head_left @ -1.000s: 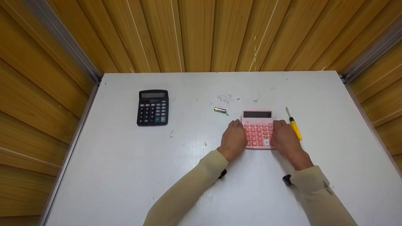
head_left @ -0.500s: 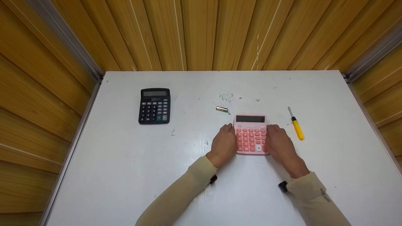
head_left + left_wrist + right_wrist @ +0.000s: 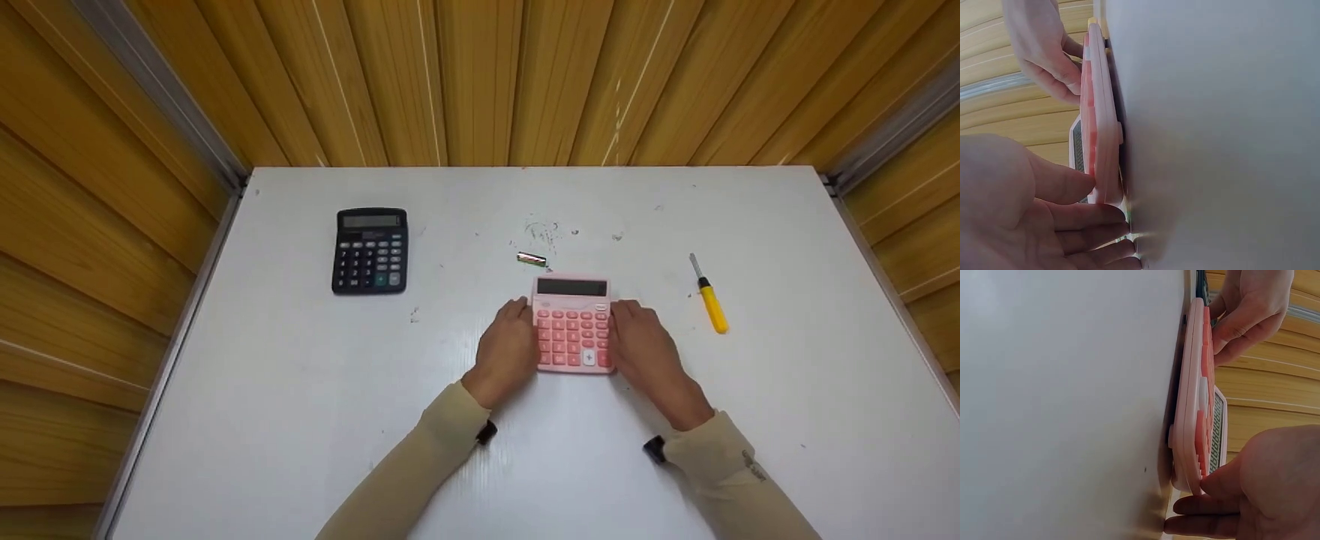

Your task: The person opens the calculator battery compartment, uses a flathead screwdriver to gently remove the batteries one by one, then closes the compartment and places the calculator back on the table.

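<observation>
- We see the pink calculator (image 3: 572,325) on the white table (image 3: 262,420), its screen (image 3: 572,287) toward twelve o'clock.
- The left hand (image 3: 508,343) pinches its nine o'clock edge between thumb and fingers.
- The right hand (image 3: 646,343) pinches its three o'clock edge likewise.
- From this calculator we find the battery (image 3: 532,259) near at eleven o'clock, the screwdriver (image 3: 712,306) between two and three, the black calculator (image 3: 370,251) about ten.

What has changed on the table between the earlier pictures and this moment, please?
The pink calculator has moved to the person's left and slightly toward them, with the left hand and right hand moving along at its sides. Nothing was newly grasped or released. The black calculator, battery and yellow screwdriver stayed in place.
</observation>
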The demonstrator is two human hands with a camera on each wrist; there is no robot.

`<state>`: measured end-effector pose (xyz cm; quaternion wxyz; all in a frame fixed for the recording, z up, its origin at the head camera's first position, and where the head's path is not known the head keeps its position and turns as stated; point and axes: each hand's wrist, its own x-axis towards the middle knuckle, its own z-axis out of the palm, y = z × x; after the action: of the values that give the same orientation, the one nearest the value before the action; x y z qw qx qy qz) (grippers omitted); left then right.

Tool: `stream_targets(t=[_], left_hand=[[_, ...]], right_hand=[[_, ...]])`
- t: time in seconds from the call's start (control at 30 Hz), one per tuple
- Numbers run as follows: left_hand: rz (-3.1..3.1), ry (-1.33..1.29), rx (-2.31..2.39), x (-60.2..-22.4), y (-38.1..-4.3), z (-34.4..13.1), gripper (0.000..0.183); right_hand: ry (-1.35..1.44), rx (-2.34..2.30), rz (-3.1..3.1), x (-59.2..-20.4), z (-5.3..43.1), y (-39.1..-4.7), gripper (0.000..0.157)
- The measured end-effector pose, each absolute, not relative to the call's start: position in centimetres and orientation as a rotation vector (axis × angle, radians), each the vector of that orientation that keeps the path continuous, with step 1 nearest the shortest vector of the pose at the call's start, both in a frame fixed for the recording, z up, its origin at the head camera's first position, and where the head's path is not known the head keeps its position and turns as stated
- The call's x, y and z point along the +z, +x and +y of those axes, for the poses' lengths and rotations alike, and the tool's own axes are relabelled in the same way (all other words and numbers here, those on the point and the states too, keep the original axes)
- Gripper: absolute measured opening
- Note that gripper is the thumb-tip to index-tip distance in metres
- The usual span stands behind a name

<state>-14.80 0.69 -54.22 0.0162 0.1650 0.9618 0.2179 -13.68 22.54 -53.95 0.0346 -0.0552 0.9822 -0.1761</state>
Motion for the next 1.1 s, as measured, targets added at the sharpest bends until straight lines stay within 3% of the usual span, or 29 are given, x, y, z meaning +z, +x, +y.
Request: stream_targets(t=[0.7,1.1], left_hand=[[3.046,0.412,0.618,-54.2,-13.7,-4.2,0.037],[2.945,0.21,0.661,-53.3,-13.7,-7.0,0.039]], right_hand=[[-0.222,-0.404,3.01,-53.9,18.2,-14.1,0.048],[-0.285,-0.363,3.005,-54.0,15.6,-14.5,0.047]])
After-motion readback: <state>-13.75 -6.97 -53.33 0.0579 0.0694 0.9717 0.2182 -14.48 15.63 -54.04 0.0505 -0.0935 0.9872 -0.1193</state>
